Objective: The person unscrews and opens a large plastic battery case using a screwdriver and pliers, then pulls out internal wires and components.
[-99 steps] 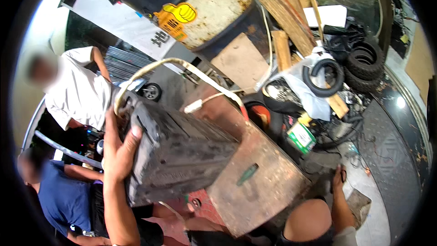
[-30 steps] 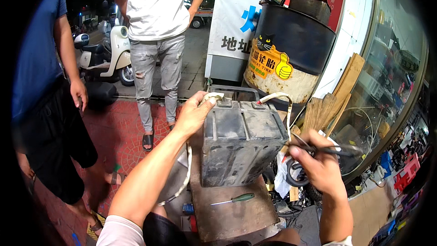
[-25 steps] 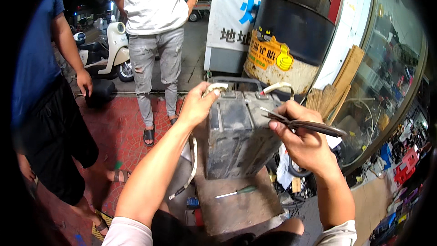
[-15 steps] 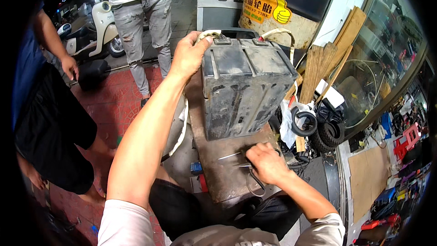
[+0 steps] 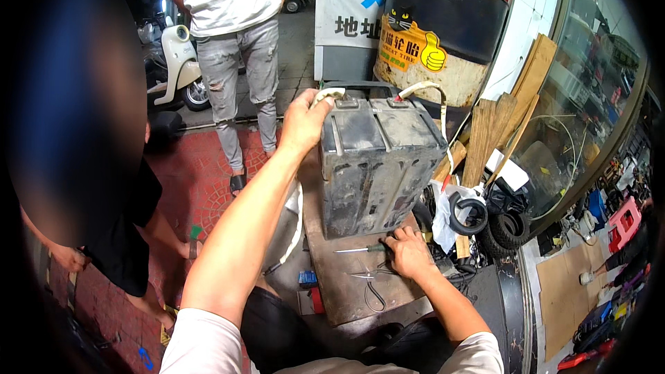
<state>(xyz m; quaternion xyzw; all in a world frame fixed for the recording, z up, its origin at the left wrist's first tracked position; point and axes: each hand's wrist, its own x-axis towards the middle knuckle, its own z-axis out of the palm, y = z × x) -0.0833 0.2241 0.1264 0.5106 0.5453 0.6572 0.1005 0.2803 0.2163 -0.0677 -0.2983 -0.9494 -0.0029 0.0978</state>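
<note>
A large dusty black battery case [image 5: 377, 190] stands upright on a low brown board-topped table [image 5: 332, 305]. At its upper left corner my left hand [image 5: 305, 123] is closed around a white-sleeved cable [image 5: 330, 95]. My right hand [image 5: 410, 253], low at the front of the case, has its bent fingers on the dark handle end of a screwdriver [image 5: 357, 250]; the shaft points left. Below that hand, scissors [image 5: 373, 289] lie on the tabletop, free of my fingers. A second white-sleeved cable [image 5: 433, 87] arches from the top right of the case.
Wooden planks [image 5: 485, 138], small black tyres [image 5: 504, 235] and a white plastic bag [image 5: 442, 218] crowd the right side. A dark drum [image 5: 443, 24] rises behind the case. One person in grey jeans [image 5: 239, 83] stands far left; another in black shorts [image 5: 114, 256] is nearer.
My right hand has moved forward, off the scissors, which now lie uncovered beside the screwdriver. My left hand keeps its hold. The view has shifted, and the person at left leans in.
</note>
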